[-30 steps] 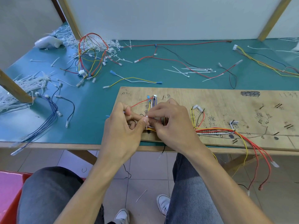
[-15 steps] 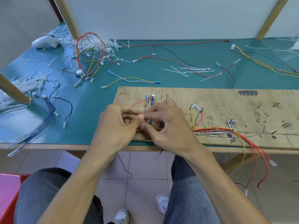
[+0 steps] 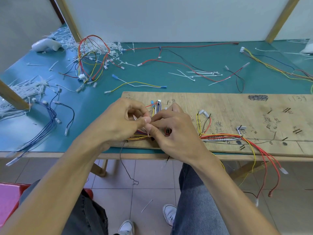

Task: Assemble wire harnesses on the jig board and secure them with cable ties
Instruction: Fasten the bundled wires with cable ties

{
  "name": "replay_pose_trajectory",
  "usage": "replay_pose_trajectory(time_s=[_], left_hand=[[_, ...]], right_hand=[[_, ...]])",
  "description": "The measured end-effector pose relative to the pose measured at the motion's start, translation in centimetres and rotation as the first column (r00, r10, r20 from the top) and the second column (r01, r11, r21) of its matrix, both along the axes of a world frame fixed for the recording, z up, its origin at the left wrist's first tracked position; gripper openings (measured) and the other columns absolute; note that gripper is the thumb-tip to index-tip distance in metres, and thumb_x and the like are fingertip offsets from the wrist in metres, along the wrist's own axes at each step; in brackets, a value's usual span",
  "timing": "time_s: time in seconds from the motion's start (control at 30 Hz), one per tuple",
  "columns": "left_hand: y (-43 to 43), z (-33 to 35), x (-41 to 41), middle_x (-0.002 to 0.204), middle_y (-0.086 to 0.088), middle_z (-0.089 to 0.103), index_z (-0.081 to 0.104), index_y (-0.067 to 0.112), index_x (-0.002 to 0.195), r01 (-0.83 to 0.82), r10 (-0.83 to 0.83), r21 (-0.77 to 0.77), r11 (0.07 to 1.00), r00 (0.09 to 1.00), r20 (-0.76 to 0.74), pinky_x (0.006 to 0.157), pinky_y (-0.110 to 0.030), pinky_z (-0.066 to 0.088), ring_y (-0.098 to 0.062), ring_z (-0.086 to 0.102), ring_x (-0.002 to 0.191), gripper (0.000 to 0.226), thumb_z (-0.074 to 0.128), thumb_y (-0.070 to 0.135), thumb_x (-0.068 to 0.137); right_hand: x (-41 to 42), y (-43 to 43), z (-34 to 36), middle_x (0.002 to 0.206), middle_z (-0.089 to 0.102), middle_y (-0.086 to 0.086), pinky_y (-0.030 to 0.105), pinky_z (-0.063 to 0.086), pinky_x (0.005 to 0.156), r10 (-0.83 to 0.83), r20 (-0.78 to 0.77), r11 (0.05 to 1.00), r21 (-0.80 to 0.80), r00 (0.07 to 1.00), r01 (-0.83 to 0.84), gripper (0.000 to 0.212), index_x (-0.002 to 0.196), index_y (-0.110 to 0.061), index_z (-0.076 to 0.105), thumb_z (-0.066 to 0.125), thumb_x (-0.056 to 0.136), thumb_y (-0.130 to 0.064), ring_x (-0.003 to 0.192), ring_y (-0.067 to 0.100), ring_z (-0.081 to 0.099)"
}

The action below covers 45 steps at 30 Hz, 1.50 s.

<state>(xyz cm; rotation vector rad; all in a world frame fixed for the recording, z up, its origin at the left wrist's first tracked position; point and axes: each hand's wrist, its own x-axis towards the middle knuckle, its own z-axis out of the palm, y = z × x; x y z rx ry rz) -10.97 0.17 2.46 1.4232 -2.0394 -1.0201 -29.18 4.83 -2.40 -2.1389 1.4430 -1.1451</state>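
Both left hand [image 3: 118, 123] and right hand [image 3: 174, 133] pinch a largely hidden cable tie [image 3: 147, 133].

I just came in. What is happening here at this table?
A person sits at the green table and works on a wooden jig board. The left hand and the right hand meet over the board's left end, and both seem to pinch a thin white cable tie at a bundle of coloured wires. The rest of the harness lies along the board to the right, with red and yellow wires hanging over the front edge. Spare cable ties lie loose on the table.
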Motion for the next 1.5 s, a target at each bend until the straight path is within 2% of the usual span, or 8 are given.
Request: replay_pose_trajectory(time_s=[0.17,0.3,0.43,0.7,0.9,1.0,1.2,1.5], left_hand=[[0.0,0.2,-0.3,0.079,-0.006,0.072,0.073,0.022,0.077,0.016,-0.015,0.027,1.0,1.0,-0.027,0.078,-0.043,0.052,-0.031,0.06,0.077,0.021,0.072,0.011,0.095],[-0.1,0.1,-0.4,0.071,0.003,0.068,0.072,0.022,0.075,0.017,-0.014,0.068,0.998,0.999,-0.043,0.074,-0.032,0.046,-0.014,0.058,0.071,0.023,0.072,0.01,0.094],[-0.3,-0.1,-1.3,0.062,0.014,0.055,0.067,0.025,0.072,-0.07,0.071,-0.106,0.992,0.997,0.006,0.062,-0.03,0.037,-0.011,0.041,0.06,0.025,0.072,0.009,0.091],[0.2,-1.0,-3.3,0.068,0.002,0.06,0.058,0.016,0.07,-0.186,0.144,-0.232,0.955,0.972,-0.186,0.069,-0.034,0.046,-0.022,0.056,0.07,0.025,0.051,-0.006,0.079],[1.6,-1.6,-1.4,0.082,0.007,0.067,0.063,0.021,0.087,-0.115,0.044,-0.267,0.957,0.965,-0.26,0.085,-0.043,0.054,-0.019,0.065,0.084,0.013,0.063,0.012,0.095],[1.7,-1.1,-0.3,0.082,0.009,0.072,0.071,0.028,0.085,-0.062,0.016,-0.226,0.972,0.98,-0.2,0.078,-0.046,0.059,-0.01,0.067,0.079,0.007,0.076,0.026,0.089],[2.0,-1.7,-2.8,0.061,0.008,0.068,0.066,0.025,0.069,-0.271,0.198,-0.301,0.914,0.948,-0.251,0.065,-0.043,0.061,-0.016,0.068,0.058,0.027,0.07,0.003,0.085],[1.8,-2.4,-3.5,0.062,0.016,0.069,0.065,0.028,0.064,-0.403,0.304,-0.288,0.869,0.893,-0.333,0.062,-0.027,0.057,-0.006,0.068,0.057,0.018,0.065,0.017,0.078]], right_hand=[[-0.2,-0.1,0.2,0.089,0.074,-0.013,0.04,0.044,0.081,-0.018,0.08,0.997,0.08,0.997,0.012,0.018,0.084,-0.024,0.084,0.075,0.097,-0.032,0.09,0.024,0.05],[-0.5,-0.2,0.5,0.086,0.072,-0.014,0.044,0.045,0.083,-0.016,0.111,0.991,0.131,0.994,0.001,0.009,0.086,-0.025,0.083,0.081,0.092,-0.031,0.092,0.024,0.052],[-0.4,-0.1,0.6,0.085,0.069,-0.018,0.042,0.045,0.083,0.009,0.059,0.992,0.124,0.998,-0.016,0.007,0.081,-0.022,0.083,0.083,0.089,-0.023,0.091,0.024,0.05],[-0.8,-0.4,0.7,0.097,0.071,-0.015,0.032,0.038,0.083,0.081,-0.049,0.99,0.121,0.996,-0.074,0.008,0.081,-0.016,0.083,0.084,0.087,-0.021,0.095,0.02,0.046],[-0.8,-0.3,0.6,0.095,0.072,-0.02,0.03,0.04,0.083,0.022,-0.034,0.986,0.164,0.999,-0.016,0.008,0.078,-0.025,0.08,0.085,0.084,-0.027,0.097,0.021,0.051],[-0.8,-0.2,0.7,0.094,0.072,-0.021,0.031,0.042,0.084,0.005,-0.027,0.985,0.17,1.0,0.0,0.009,0.078,-0.024,0.079,0.086,0.084,-0.027,0.098,0.023,0.052],[-0.8,-0.1,0.8,0.102,0.074,-0.015,0.039,0.043,0.086,0.072,-0.047,0.988,0.138,0.996,-0.065,0.004,0.084,-0.018,0.084,0.084,0.087,-0.02,0.095,0.022,0.048],[-0.9,-0.5,-0.2,0.106,0.078,-0.012,0.044,0.047,0.084,0.063,-0.052,0.995,0.075,0.997,-0.059,0.004,0.088,-0.017,0.086,0.085,0.085,-0.02,0.093,0.025,0.05]])
